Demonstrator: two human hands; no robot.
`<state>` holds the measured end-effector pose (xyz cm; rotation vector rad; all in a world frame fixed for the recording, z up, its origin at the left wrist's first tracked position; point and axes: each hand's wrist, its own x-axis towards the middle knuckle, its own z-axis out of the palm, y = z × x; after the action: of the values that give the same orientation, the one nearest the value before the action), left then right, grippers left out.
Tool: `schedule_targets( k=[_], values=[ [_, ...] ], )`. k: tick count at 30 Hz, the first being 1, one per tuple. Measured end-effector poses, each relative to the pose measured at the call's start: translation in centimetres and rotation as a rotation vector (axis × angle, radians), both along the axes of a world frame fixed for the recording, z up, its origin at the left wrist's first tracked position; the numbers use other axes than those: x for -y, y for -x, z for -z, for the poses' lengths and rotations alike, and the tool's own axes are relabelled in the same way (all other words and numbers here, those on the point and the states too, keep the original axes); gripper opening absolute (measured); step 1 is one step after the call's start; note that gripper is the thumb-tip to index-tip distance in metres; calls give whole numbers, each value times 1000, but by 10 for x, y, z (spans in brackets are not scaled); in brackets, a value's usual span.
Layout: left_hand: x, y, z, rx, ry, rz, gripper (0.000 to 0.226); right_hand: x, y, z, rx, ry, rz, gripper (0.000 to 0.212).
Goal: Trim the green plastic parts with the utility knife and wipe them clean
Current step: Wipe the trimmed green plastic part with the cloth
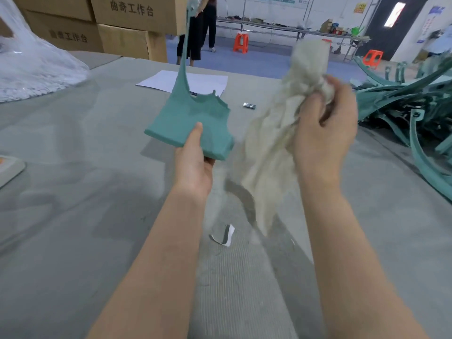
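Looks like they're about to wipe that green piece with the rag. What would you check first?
1. Left hand grips the green part: ok, thumb on top, held above the table.
2. Right hand has the rag: ok, bunched in its fingers.
3. Rag against the part: not ok, it hangs beside it.
4. Part's edges trimmed smooth: not ok, the far edge looks jagged.
5. Knife safely aside: cannot tell; a small metal object lying on the table may be it.

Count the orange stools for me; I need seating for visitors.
2: one orange stool beside the standing people, another near the dark doorway. A third may hide behind the cloth.
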<state>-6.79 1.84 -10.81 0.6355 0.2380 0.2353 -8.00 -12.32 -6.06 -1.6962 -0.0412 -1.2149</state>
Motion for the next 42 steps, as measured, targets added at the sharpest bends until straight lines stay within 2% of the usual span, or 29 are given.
schedule_targets(
  k=[2, 5, 7, 8, 12, 14, 16, 18, 22, 26, 28, 31, 33, 35, 37, 39, 40, 42],
  values=[
    [7, 4, -4, 36, -48, 26, 28, -12, 6, -11, 34, 50, 19, 26],
    [18, 9, -9, 120, -85, 91, 31, -42, 9, 12, -269, 241, -171, 36],
    [23, 12, -11, 152, -119, 161, 29, -54, 11, 33, -447, 235, -367, 54],
    [26, 12, -13, 166, -110, 184, 26, -54, 10, 37, -470, 185, -383, 58],
    [34, 13, -16, 218, -35, 259, 29, -38, -19, 15, -469, -56, -212, 37],
    [36, 12, -15, 217, -34, 263, 31, -35, -31, 7, -463, -96, -204, 38],
    [34, 10, -14, 217, -36, 229, 22, -43, -28, 9, -458, -129, -234, 37],
    [29, 9, -14, 175, -30, 166, 14, -52, -17, 22, -469, -82, -251, 35],
    [29, 12, -14, 153, -32, 174, 19, -48, -10, 33, -477, 11, -258, 31],
    [40, 18, -17, 159, -56, 330, 31, -29, -26, 19, -461, -50, -112, 39],
    [41, 22, -17, 171, -123, 385, 31, -24, -35, 19, -490, -85, -105, 39],
    [28, 23, -19, 235, -177, 583, 32, -12, -43, 30, -539, -118, -101, 35],
    [7, 19, -19, 228, -203, 658, 45, 0, -44, 40, -572, -68, -103, 33],
    [-10, 15, -19, 190, -249, 632, 60, 10, -41, 45, -606, 50, -165, 35],
    [-11, 13, -17, 156, -319, 569, 50, 14, -36, 47, -626, 160, -252, 40],
    [-1, 11, -14, 107, -430, 449, 21, 13, -32, 47, -636, 181, -218, 45],
    [2, 10, -12, 85, -474, 376, 14, 13, -29, 44, -631, 149, -151, 47],
    [4, 8, -9, 72, -497, 310, 12, 17, -23, 29, -511, 9, -31, 46]
  ],
)
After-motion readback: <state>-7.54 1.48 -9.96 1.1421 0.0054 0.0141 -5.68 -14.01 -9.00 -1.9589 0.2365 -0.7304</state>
